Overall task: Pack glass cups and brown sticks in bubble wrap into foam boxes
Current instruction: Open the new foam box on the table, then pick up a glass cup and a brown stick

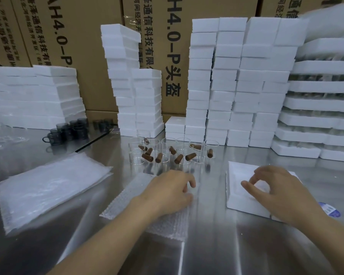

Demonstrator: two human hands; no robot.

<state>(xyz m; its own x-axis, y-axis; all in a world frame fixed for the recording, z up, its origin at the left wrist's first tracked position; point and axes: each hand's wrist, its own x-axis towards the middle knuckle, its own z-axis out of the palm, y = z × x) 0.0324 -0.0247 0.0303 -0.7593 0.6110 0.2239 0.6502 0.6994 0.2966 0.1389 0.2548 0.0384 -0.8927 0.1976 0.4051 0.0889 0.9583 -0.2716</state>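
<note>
**A:** Why is one bubble wrap sheet (127, 205) lying alone near the front edge of the bench (207, 245)?

**B:** I'd say it is the working sheet, pulled off the pile of wrap (48, 187) by the left edge. The left hand (168, 192) lies palm down on it, probably to keep it flat. Its fingers are bent at the sheet's far edge, and I cannot tell whether they pinch the wrap or only press it.

**A:** And the right hand (276, 192)?

**B:** It is well apart from the left, over the foam box (236, 201) towards the right edge. Thumb and fingers are loosely curved with a gap between them, and they hold nothing I can see. It may be steadying the box or checking the inside.

**A:** Where are the goods?

**B:** The glass cups (184, 144) stand in a cluster mid-bench, just beyond both hands, within easy reach. The brown sticks (147, 157) are among them, some tilted inside cups and some lying between them. None is on the sheet or in the box that I can see.

**A:** And behind?

**B:** Stacks of foam boxes (226, 86) line the back edge, likely as stock. Some dark cups (68, 130) sit at the back left.
</note>
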